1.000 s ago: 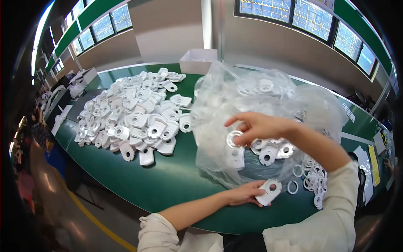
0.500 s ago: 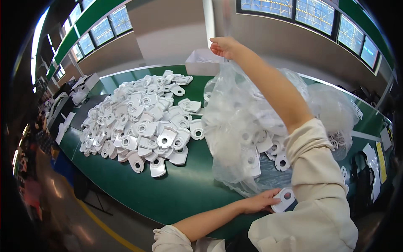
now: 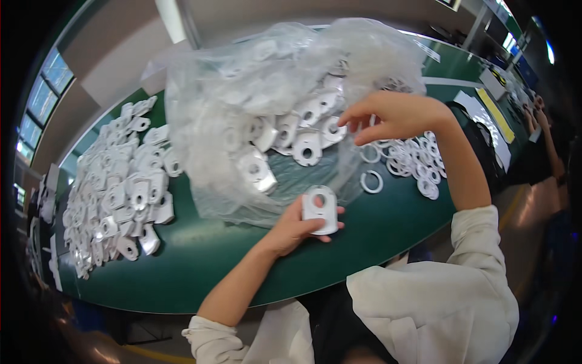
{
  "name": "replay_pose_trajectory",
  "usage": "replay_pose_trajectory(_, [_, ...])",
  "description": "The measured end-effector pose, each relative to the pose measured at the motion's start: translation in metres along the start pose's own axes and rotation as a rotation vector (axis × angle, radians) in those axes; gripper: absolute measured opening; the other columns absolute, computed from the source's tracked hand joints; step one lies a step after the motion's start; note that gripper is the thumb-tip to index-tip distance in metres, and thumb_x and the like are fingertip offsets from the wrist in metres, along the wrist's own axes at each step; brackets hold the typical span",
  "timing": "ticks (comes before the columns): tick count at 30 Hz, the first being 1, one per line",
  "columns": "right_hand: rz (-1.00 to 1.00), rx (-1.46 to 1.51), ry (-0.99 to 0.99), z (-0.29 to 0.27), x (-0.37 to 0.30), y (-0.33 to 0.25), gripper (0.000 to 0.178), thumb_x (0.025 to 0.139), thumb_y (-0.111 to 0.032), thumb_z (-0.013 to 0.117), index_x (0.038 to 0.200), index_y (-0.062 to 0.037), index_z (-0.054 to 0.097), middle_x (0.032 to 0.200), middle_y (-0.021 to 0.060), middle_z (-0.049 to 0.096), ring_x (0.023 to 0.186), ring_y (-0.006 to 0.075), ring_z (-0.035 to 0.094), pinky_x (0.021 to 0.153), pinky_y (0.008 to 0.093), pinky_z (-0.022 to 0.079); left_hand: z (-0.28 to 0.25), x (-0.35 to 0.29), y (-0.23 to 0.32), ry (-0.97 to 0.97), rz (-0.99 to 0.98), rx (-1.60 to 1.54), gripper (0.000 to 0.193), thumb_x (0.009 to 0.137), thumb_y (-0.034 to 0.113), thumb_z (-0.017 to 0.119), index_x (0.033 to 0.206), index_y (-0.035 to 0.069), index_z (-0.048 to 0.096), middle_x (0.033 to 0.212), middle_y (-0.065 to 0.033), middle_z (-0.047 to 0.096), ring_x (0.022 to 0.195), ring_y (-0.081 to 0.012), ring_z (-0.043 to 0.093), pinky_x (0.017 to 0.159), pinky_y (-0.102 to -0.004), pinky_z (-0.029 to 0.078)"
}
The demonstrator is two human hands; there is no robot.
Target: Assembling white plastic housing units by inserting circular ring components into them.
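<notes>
Work at a green table (image 3: 212,258), seen from above; clock positions are taken about the held part, with twelve o'clock toward the top of the view. The left hand (image 3: 295,229) grips a white plate (image 3: 328,225), its thumb pressed on the upper face and its fingers wrapped behind, the tips emerging along the far edge. The plate is tilted up toward the viewer, above the near part of the table, its round hole toward twelve o'clock and its squarer end toward six. The right hand (image 3: 397,115) is raised at one o'clock, unclosed: the fingers are bent and the thumb stands apart from them.

At two o'clock, a single white ring (image 3: 379,187) lies flat on the table; just beyond it in the same direction is a heap of rings (image 3: 418,162), partly overlapping one another. From ten to twelve o'clock spreads a translucent plastic bag (image 3: 209,109), with loose white plates (image 3: 307,148) showing in its opening. A larger pile of plates (image 3: 118,194) extends at nine o'clock. Farther out at two o'clock are a black bag (image 3: 482,142), a yellow strip (image 3: 496,115) and, near the rim, another person's hand (image 3: 539,112).
</notes>
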State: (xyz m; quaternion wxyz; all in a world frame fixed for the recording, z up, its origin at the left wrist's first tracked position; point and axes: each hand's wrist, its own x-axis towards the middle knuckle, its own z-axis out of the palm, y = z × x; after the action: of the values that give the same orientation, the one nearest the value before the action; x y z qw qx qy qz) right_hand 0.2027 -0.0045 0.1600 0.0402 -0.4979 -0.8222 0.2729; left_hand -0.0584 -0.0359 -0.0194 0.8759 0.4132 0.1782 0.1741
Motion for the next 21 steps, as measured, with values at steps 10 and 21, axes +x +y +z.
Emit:
replay_pose_trajectory(10, [0.558, -0.144, 0.202, 0.066, -0.106, 0.097, 0.035, 0.063, -0.015, 0.078, 0.096, -0.0056, 0.068, 0.086, 0.0103, 0.067, 0.082, 0.0256, 0.065, 0.072, 0.0347, 0.051, 0.03, 0.011, -0.008, 0.176, 0.003, -0.008, 0.056, 0.101, 0.048, 0.023, 0.129, 0.004, 0.043, 0.119, -0.0208, 0.059, 0.096, -0.0287, 0.065, 0.059, -0.0297, 0.051])
replay_pose_trajectory(21, [0.272, 0.099, 0.308, 0.068, -0.086, 0.146, 0.024, 0.074, -0.014, 0.072, 0.093, -0.0017, 0.066, 0.075, 0.0094, 0.064, 0.07, 0.0194, 0.062, 0.066, 0.0312, 0.049, 0.059, 0.065, -0.025, 0.075, -0.04, -0.109, 0.056, 0.102, 0.047, 0.021, 0.134, 0.004, 0.039, 0.127, -0.0201, 0.056, 0.106, -0.0297, 0.062, 0.069, -0.0336, 0.053])
